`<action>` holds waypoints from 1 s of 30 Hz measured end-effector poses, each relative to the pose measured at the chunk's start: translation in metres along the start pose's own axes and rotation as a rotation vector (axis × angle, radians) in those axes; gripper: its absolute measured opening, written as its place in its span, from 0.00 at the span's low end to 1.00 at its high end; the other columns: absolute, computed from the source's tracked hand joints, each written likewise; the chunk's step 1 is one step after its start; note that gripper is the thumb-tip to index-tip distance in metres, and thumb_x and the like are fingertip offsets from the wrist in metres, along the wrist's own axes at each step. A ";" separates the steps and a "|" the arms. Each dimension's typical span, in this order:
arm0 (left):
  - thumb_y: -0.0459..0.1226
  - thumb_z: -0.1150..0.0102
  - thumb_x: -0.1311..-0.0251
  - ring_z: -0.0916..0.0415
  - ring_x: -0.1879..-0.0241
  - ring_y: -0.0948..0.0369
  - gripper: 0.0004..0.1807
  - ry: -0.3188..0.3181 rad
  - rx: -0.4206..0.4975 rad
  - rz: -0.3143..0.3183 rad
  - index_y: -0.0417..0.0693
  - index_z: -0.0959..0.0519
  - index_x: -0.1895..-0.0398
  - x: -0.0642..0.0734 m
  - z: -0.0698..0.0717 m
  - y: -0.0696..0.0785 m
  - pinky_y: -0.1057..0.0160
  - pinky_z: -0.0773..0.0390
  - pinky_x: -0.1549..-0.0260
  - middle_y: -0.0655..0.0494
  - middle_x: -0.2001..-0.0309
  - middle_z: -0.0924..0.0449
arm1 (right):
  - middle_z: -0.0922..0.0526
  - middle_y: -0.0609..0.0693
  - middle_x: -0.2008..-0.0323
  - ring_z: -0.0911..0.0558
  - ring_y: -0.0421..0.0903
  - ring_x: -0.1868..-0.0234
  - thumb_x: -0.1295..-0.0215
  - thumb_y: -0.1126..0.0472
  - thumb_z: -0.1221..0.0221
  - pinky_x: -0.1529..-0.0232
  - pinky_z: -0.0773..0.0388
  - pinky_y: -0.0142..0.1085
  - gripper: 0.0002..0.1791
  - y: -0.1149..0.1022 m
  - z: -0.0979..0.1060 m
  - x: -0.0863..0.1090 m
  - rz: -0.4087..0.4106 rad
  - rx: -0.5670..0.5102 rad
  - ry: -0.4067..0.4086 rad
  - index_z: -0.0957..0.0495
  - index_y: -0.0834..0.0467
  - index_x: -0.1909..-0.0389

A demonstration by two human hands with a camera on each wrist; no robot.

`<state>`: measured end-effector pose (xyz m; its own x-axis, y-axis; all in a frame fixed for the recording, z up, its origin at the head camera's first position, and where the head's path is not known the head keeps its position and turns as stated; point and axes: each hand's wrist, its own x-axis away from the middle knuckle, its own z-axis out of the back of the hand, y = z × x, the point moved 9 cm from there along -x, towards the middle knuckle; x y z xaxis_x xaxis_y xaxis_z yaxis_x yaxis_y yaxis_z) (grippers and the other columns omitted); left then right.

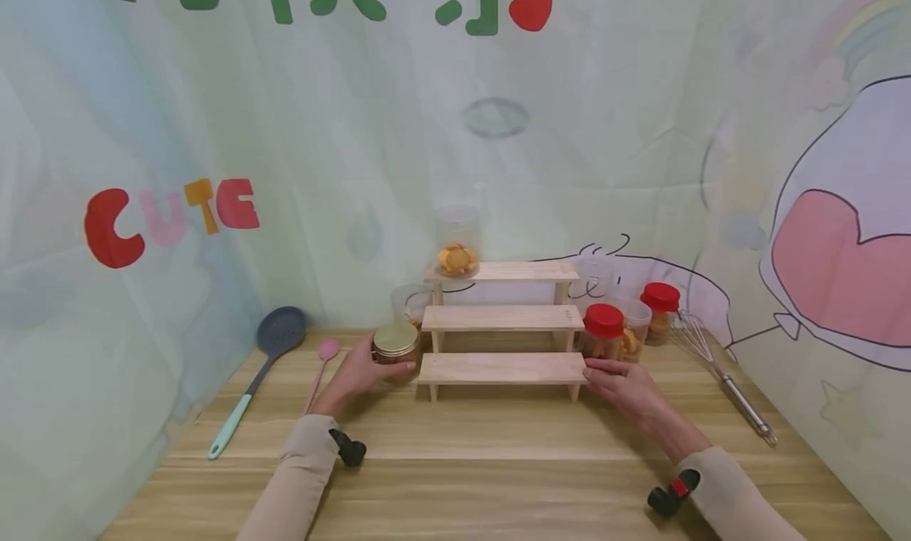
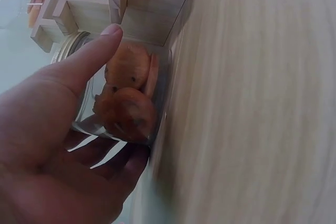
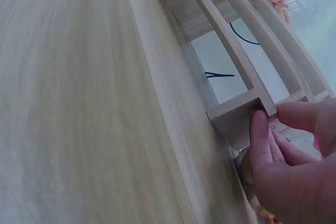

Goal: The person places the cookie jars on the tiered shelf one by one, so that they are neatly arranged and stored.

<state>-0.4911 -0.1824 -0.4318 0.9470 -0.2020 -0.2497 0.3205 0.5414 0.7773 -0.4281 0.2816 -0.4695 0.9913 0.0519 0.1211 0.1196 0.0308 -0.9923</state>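
Fingers and thumb of the left hand (image 1: 358,373) curve round the gold-lidded jar (image 1: 395,342), parted by its width, just left of the stand (image 1: 502,318); whether the jar's base touches the table (image 1: 470,434) is hard to tell. Opposite, the right hand (image 1: 629,391) pinches the lowest shelf's (image 1: 502,367) end, thumb above, fingers beneath, near a red lid (image 1: 603,319).

Soft, even light is filling the head view. Wrist views are looking dimmer, glare streaking at ten o'clock (left) and two (right); distortion is bowing the right one's wooden rack (image 3: 227,35).
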 end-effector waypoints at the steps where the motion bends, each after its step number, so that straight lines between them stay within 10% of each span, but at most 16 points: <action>1: 0.44 0.18 0.40 0.24 0.30 0.38 0.46 0.005 -0.001 -0.001 0.37 0.32 0.24 0.000 0.000 -0.001 0.38 0.25 0.28 0.34 0.32 0.21 | 0.15 0.57 0.37 0.13 0.36 0.47 0.22 0.59 0.34 0.38 0.14 0.35 0.34 0.000 0.000 0.000 0.001 -0.006 -0.003 0.31 0.74 0.25; 12: 0.51 0.18 0.42 0.20 0.34 0.45 0.45 0.093 0.067 0.045 0.41 0.29 0.27 -0.002 0.013 0.010 0.50 0.19 0.37 0.41 0.35 0.18 | 0.19 0.67 0.32 0.13 0.40 0.45 0.20 0.59 0.37 0.37 0.15 0.38 0.31 -0.006 0.003 0.006 0.036 0.126 0.035 0.30 0.73 0.25; 30: 0.57 0.18 0.43 0.24 0.31 0.42 0.52 0.144 0.093 0.031 0.46 0.35 0.22 -0.004 0.033 0.041 0.42 0.21 0.36 0.41 0.30 0.23 | 0.15 0.65 0.36 0.12 0.42 0.46 0.20 0.56 0.37 0.37 0.14 0.42 0.30 -0.009 -0.002 0.005 0.057 0.226 0.038 0.28 0.71 0.27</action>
<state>-0.4828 -0.1865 -0.3803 0.9519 -0.0638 -0.2997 0.2940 0.4659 0.8346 -0.4238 0.2793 -0.4598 0.9980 0.0222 0.0592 0.0518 0.2521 -0.9663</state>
